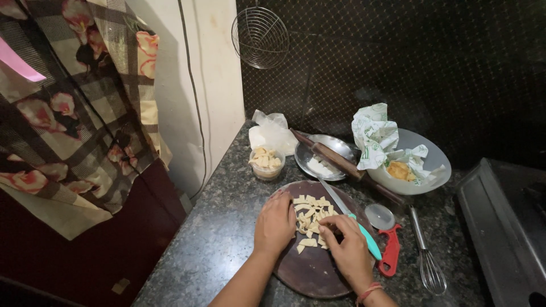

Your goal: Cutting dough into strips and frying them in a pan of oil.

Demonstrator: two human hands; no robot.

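A round dark wooden board (311,268) lies on the granite counter with several pale cut dough pieces (310,215) heaped on it. My left hand (274,223) rests flat on the board's left side, touching the edge of the heap. My right hand (348,243) is curled over the heap's right side, fingertips pinching at the pieces. A knife with a teal handle (364,233) lies across the board just beyond my right hand, blade pointing to the back.
Behind the board stand a small clear cup of dough pieces (267,162), a steel plate (326,154), a rolling pin (347,166) and a white bowl with crumpled paper (409,165). A whisk (427,258), red tool (391,254) and lid (379,216) lie right. A stove (506,227) is far right.
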